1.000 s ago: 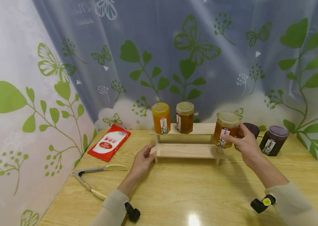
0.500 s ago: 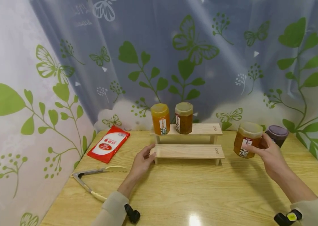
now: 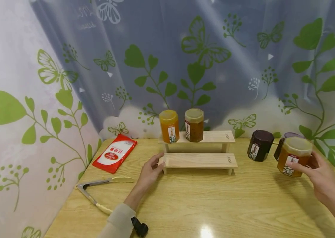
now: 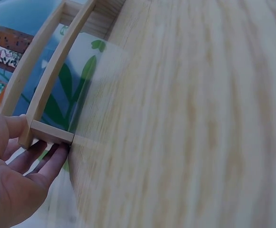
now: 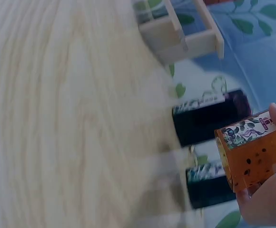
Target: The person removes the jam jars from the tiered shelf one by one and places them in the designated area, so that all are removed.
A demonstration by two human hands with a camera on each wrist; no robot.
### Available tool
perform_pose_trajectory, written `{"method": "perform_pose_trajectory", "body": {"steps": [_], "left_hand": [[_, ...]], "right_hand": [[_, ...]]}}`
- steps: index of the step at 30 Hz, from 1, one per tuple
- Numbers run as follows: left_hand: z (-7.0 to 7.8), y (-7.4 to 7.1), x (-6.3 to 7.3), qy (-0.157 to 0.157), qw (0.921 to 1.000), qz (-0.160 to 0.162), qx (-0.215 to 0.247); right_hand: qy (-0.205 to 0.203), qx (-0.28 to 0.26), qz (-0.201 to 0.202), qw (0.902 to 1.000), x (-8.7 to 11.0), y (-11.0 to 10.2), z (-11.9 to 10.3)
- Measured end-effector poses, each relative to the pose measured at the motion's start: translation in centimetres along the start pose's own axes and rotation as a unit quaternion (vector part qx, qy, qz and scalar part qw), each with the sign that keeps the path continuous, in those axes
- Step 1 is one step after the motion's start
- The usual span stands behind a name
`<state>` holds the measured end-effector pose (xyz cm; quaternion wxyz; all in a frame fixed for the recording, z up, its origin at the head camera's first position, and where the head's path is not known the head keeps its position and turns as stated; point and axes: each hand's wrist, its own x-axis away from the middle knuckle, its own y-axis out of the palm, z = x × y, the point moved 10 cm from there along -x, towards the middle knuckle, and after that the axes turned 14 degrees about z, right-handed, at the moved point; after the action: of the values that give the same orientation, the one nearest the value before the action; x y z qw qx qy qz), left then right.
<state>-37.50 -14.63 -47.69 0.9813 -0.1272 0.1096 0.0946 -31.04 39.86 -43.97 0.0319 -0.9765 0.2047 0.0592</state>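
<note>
My right hand (image 3: 323,175) grips an amber jam jar (image 3: 293,157) with a pale lid, thumb across the label. Dark specks show in this jar (image 5: 259,159) in the right wrist view, where it hangs above the table. One dark jar (image 3: 260,145) stands to its left; a second dark jar (image 3: 278,150) is mostly hidden behind it. My left hand (image 3: 150,170) holds the left end of the two-step wooden rack (image 3: 200,160), thumb above and fingers under the lower step. An orange jar (image 3: 168,127) and a brownish-amber jar (image 3: 194,127) stand on the upper step.
A red-and-white packet (image 3: 115,153) lies at the table's back left. In front of it rest spread tongs (image 3: 88,191) with cream tips. A patterned curtain (image 3: 155,76) hangs right behind the table (image 3: 215,205) and along its sides.
My right hand has carried the amber jar from the rack's right end rightward and nearer, in front of the far-right dark jar. The other dark jar is uncovered. My left hand stays on the rack.
</note>
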Motion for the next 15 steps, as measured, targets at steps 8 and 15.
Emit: {"method": "perform_pose_trajectory", "body": {"steps": [8, 15], "left_hand": [[0.3, 0.0, 0.1, 0.001, 0.9999, -0.001, -0.012], [0.3, 0.1, 0.1, 0.002, 0.9999, -0.004, -0.010]], "right_hand": [[0.028, 0.016, 0.065, 0.9973, -0.3, -3.3, 2.4], [0.054, -0.029, 0.098, 0.9933, -1.1, -4.8, 4.5]]}}
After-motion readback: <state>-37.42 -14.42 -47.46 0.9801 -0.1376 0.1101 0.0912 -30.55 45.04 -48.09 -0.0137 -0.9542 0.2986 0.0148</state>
